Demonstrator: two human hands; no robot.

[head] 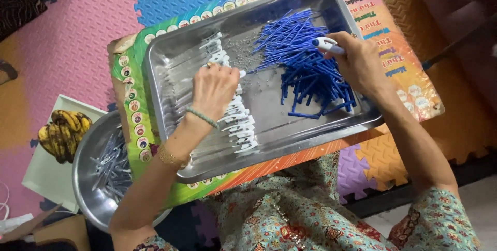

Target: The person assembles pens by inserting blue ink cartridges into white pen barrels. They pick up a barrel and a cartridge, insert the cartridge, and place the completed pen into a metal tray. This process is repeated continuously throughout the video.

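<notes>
The left hand [215, 88] rests fingers-down on the row of clear pen barrels [228, 101] — nearest them, grip unclear. The right hand [360, 62] pinches a white-tipped pen [327, 45], pointing left above the blue refills [305, 64] in the tray [171, 59].

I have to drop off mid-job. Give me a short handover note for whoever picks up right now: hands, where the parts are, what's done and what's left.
Left hand: down in the steel tray, fingers on the row of clear pen barrels with white clips; whether it grips one cannot be told.
Right hand: holds a white and blue pen piece over the pile of blue refills.
Small metal bits lie scattered between barrels and refills.
Done: grey pens lie in the round steel bowl at the left.
Left: many barrels and refills are in the tray.
</notes>
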